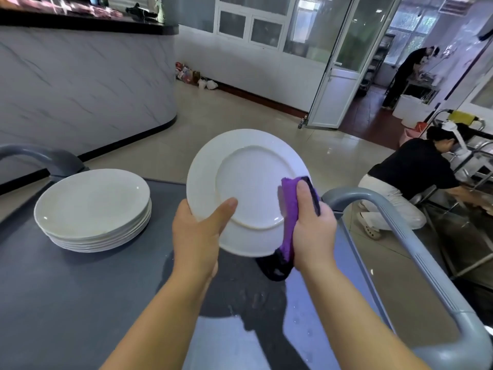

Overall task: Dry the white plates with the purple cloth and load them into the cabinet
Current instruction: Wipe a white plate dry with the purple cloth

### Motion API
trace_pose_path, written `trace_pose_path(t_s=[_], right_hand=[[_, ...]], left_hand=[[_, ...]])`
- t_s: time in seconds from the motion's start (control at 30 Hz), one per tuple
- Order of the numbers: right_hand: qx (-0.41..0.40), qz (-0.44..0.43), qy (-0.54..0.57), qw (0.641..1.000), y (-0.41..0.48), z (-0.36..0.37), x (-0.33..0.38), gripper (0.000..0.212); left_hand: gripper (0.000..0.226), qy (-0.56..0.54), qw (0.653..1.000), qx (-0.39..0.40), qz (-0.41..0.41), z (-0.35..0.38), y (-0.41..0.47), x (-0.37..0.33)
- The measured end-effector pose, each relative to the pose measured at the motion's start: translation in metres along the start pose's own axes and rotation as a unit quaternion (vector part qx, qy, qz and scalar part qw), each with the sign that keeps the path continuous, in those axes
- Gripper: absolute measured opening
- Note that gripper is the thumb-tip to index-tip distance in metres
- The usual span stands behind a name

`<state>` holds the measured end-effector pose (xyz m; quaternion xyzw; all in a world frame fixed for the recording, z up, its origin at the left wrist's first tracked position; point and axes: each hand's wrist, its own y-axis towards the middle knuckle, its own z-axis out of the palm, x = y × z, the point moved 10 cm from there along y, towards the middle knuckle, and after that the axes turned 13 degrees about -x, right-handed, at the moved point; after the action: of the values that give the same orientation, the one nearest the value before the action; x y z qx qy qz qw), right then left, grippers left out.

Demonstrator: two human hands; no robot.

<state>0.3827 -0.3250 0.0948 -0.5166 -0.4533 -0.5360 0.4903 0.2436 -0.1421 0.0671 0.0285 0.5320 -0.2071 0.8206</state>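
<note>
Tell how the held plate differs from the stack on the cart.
The held plate is one, tilted, underside showing; the stack is several, flat, face up. The left hand grips the held plate and the right hand presses the cloth on it; nothing touches the stack. Both are white.

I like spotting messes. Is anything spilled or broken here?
Nothing looks broken. The grey cart top looks wet below the held plate, with a shiny patch and droplets, probably drips. The plate stack sits neat. The right hand holds the purple cloth against the plate.
</note>
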Motion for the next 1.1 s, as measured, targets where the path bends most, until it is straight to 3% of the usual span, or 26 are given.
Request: trace_pose_path(t_s=[0.1, 0.2, 0.33, 0.43, 0.6, 0.73, 0.9, 1.1], right_hand=[[0.08, -0.064, -0.053, 0.993, 0.012, 0.011, 0.041, 0.032], [0.112, -0.123, -0.077, 0.983, 0.012, 0.016, 0.062, 0.026], [-0.023, -0.016, 0.01, 1.0, -0.009, 0.002, 0.007, 0.037], [-0.049, 0.054, 0.054, 0.996, -0.034, 0.002, -0.031, 0.042], [0.01, -0.058, 0.002, 0.998, 0.003, -0.004, 0.027, 0.035], [0.038, -0.127, -0.001, 0.991, 0.002, -0.001, 0.044, 0.025], [0.001, -0.007, 0.0, 1.0, -0.022, 0.001, -0.027, 0.037], [0.07, 0.041, -0.091, 0.992, -0.03, 0.007, -0.057, 0.032]], left_hand=[[0.054, 0.003, 0.998, 0.066, -0.016, 0.003, 0.011, -0.013], [0.05, 0.004, 0.999, 0.035, 0.007, -0.004, 0.017, -0.024], [0.037, -0.017, 0.998, -0.044, 0.038, -0.007, 0.008, -0.022], [0.033, -0.044, 0.998, -0.043, 0.02, 0.0, -0.003, -0.012], [0.035, -0.05, 0.994, 0.079, -0.057, 0.007, 0.006, -0.002], [0.036, -0.094, 0.991, 0.084, -0.051, 0.009, 0.011, -0.009], [0.033, -0.085, 0.996, 0.041, -0.001, 0.001, 0.012, -0.019], [0.02, -0.075, 0.996, -0.017, 0.038, -0.007, 0.014, -0.024]])
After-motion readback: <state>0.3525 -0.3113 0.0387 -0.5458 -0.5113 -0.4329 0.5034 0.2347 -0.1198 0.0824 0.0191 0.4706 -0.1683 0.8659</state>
